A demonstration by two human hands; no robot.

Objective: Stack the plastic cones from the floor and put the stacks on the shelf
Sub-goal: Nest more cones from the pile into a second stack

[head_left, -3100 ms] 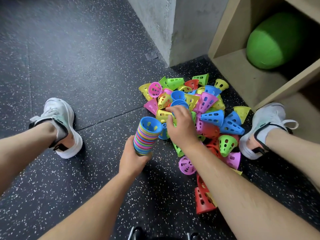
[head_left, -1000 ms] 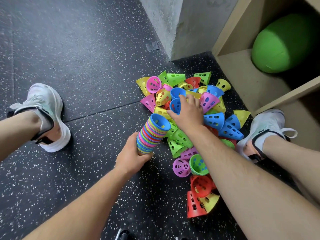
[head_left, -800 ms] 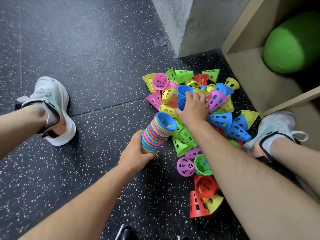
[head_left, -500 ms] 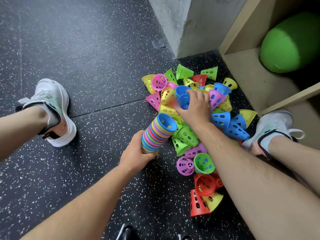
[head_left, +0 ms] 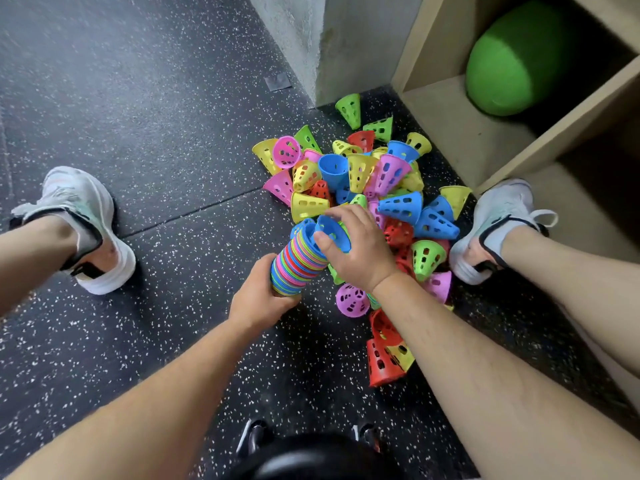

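Head view, key relation: my right hand [head_left: 360,251] pinches a blue cone [head_left: 330,233] between thumb and fingers, right at the far end of the stack [head_left: 299,261]. I cannot tell whether the cone is seated on it yet.
Stack axis: the long axis runs from my left hand [head_left: 258,299], whose fingers curl round the near end, slanting away and rightward toward my right hand.
Nearer hand: the right, at the stack's far end; the left only steadies.
Loose cones: the pile [head_left: 363,174] lies on the floor [head_left: 138,98] just beyond and to the right of my right hand, cones tipped every way, a few beneath my right forearm.
Shelf: the shelf [head_left: 446,133] stands beyond the pile and further right, well apart from both hands; a green ball [head_left: 512,60] sits in its compartment.
In the way: my right shoe [head_left: 495,216] stands at the shelf's near corner. I judge the stack must travel over the pile to get there.
Left shoe: my left shoe [head_left: 86,223] sits well left of my left hand, clear of the route.
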